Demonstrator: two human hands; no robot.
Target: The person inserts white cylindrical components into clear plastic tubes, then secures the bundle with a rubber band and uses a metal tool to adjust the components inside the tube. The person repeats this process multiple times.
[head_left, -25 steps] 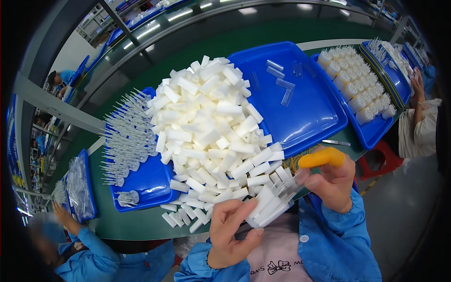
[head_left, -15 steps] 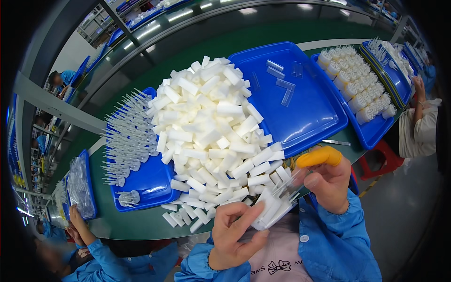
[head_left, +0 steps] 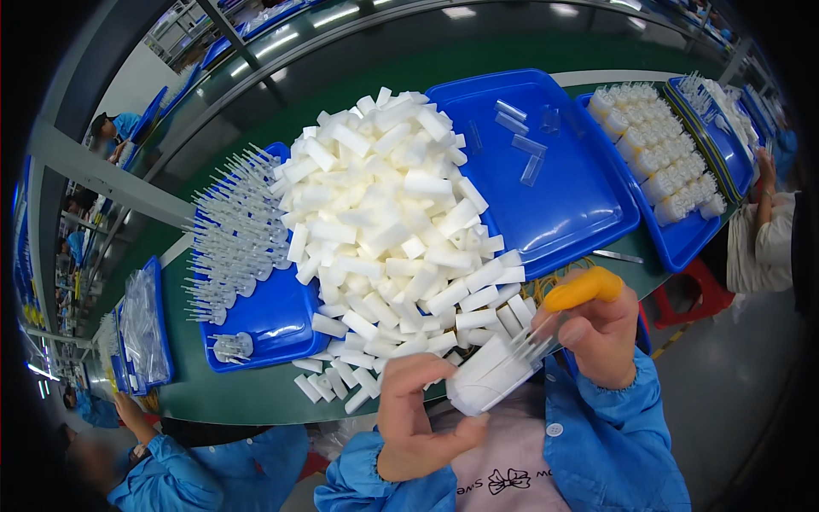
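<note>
Low in front of my chest, my left hand [head_left: 422, 418] grips a white cluster of foam cylinders on a round base [head_left: 493, 375] between thumb and fingers. Thin clear prongs [head_left: 533, 343] stick out of its far end, tilted up to the right. My right hand [head_left: 601, 333], with a yellow finger cot [head_left: 582, 288] on one finger, is closed at the prong tips. Whether a small loose part sits between its fingertips is hard to see. Just beyond lies a big heap of white foam cylinders [head_left: 375, 205].
Left of the heap, a blue tray [head_left: 277, 328] holds many pronged clear parts [head_left: 235, 239]. A larger blue tray [head_left: 572, 205] has several clear tubes [head_left: 529, 158]. Rightward, another blue tray [head_left: 682, 247] carries filled clusters [head_left: 657, 154]. Tweezers [head_left: 618, 256] lie nearby. Co-workers sit at both sides.
My left fingers have shifted back along the cluster toward its base, uncovering more of its side. The right hand stays by the prongs, its fingertips slightly closer together. The view has shifted slightly.
</note>
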